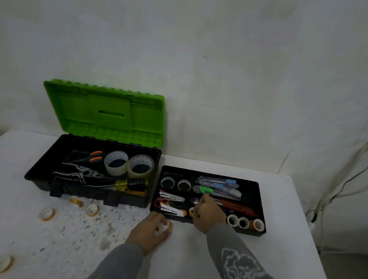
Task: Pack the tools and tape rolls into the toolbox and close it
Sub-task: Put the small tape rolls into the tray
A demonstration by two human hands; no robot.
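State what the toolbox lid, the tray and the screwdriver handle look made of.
Lid: moulded plastic, matt green, ribbed edges. Tray: likely plastic, black, moulded dividers. Screwdriver handle: probably translucent yellow plastic, glossy.

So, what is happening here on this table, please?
A person is packing a toolbox, whose green lid stands open. The right hand pinches a small yellow roll in the black tray beside the box. The left hand grips a white-and-yellow roll at the table. Four loose rolls lie on the table, not yet packed.
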